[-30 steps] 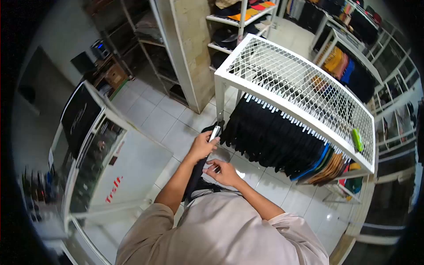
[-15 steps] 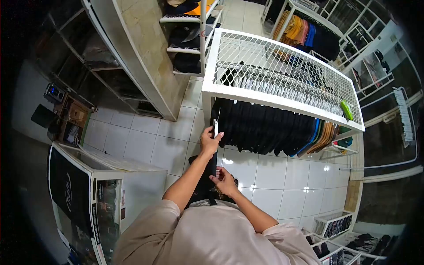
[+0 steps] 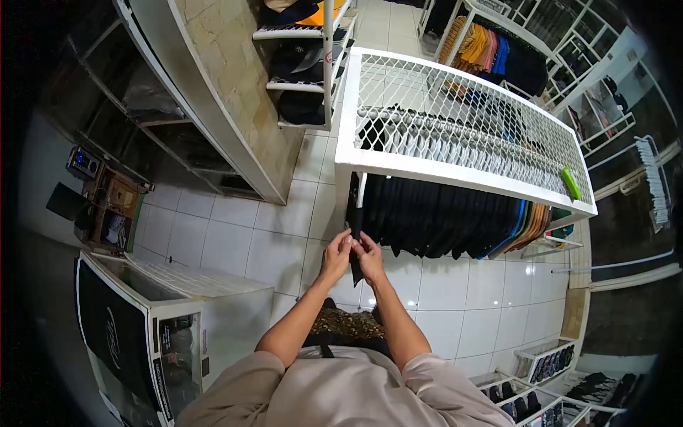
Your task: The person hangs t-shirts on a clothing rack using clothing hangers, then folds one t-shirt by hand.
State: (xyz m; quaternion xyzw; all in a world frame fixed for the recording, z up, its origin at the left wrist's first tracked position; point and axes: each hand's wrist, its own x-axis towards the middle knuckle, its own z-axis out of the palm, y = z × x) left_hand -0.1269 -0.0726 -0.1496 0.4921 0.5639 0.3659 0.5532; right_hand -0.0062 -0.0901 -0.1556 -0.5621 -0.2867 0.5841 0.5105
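Note:
My left hand [image 3: 335, 258] and my right hand [image 3: 370, 259] are close together at the near left end of a clothes rack. Between them hangs a narrow, dark edge of a black garment [image 3: 356, 272], and the fingers of both hands are closed on it. Above the hands, a white hanger [image 3: 361, 189] shows against the rack's end. Beside my right hand hangs a row of black garments [image 3: 441, 217], with blue and brown ones at its far right. The garment's exact kind cannot be made out.
The white rack frame [image 3: 462, 179] has a mesh top, with a green object [image 3: 570, 183] lying on it. To the left stand a display case [image 3: 174, 356] and a stone-clad pillar [image 3: 235, 85]. Shelves of caps [image 3: 302, 107] rise ahead; low racks [image 3: 544, 363] stand at lower right.
The black garment has moved from in front of my body to the rack's end. My left hand has left the white hanger and gone down; my right hand has moved forward beside it.

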